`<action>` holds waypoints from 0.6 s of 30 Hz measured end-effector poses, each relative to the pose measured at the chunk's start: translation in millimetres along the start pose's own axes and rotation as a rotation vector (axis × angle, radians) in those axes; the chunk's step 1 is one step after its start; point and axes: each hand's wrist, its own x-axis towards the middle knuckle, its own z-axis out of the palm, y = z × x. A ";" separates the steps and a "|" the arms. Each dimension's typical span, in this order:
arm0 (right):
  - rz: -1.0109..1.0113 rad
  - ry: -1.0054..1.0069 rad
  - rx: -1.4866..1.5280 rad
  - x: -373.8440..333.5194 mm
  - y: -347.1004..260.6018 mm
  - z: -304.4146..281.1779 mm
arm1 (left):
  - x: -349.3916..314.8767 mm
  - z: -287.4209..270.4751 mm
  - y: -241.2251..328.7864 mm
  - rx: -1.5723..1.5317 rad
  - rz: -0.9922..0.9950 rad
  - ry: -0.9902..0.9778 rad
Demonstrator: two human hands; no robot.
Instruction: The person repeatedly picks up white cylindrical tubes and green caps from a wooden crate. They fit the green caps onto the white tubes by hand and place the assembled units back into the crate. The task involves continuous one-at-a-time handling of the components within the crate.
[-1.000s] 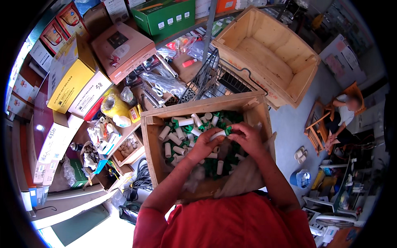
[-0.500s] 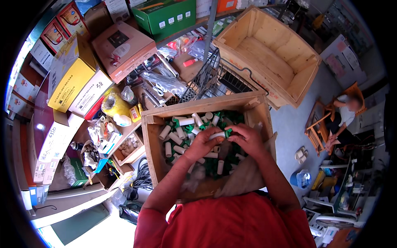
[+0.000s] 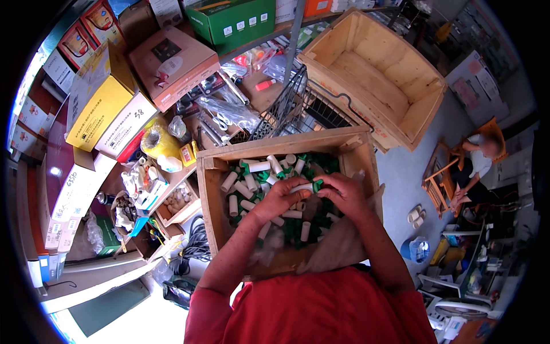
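Pinching a smooth white tube between the thumb and fingers of our left hand, we close the fingertips of our right hand on the green fitting at its right end, just right of the frame's centre. Below lies a box of rough, plain wood, heaped with short white cylinders and knobbly green pieces; thin, crumpled film drapes its lower right corner. Above it we see a thin black wire basket, and toward the upper right a paler, grainy wooden crate with flaring walls.
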 end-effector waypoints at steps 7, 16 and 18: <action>0.038 -0.026 -0.019 -0.2 -1.4 -1.6 | 0.5 -1.9 -2.3 -0.062 -0.056 -0.028; 0.069 -0.023 0.039 1.1 -9.8 -2.7 | 0.7 2.0 -4.9 0.108 0.024 0.029; 0.141 -0.010 0.159 0.9 -4.5 -0.5 | 1.4 4.6 -1.1 0.443 0.175 0.125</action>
